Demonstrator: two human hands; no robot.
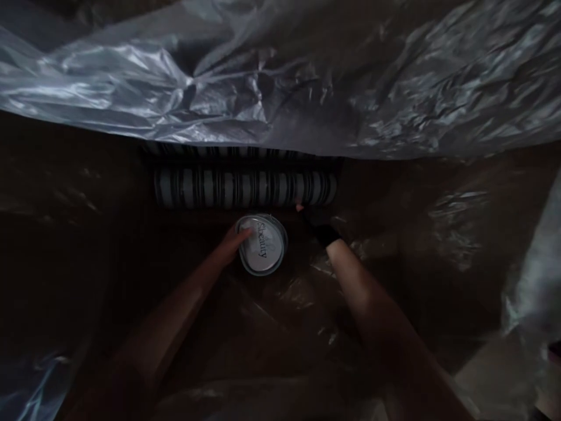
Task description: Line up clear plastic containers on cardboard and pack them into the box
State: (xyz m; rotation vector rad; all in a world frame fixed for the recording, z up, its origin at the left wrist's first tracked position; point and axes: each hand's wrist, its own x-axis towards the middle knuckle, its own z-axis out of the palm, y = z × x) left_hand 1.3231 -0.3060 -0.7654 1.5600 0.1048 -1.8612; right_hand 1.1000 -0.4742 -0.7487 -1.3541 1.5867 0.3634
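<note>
Near the middle of the dim view, my left hand grips the left side of a round clear container with a pale label reading "beauty", its thumb on the top. My right hand, in a dark covering with a bare fingertip showing, reaches to the right end of a row of stacked round containers. Its fingers are mostly lost in the dark, and whether it grips a container is unclear. The row lies on its side just beyond the held container.
Crumpled clear plastic sheeting hangs across the top, partly covering a second row of containers behind the first. Brown box-like walls lined with plastic surround my arms. Part of a person's arm shows at the lower right edge.
</note>
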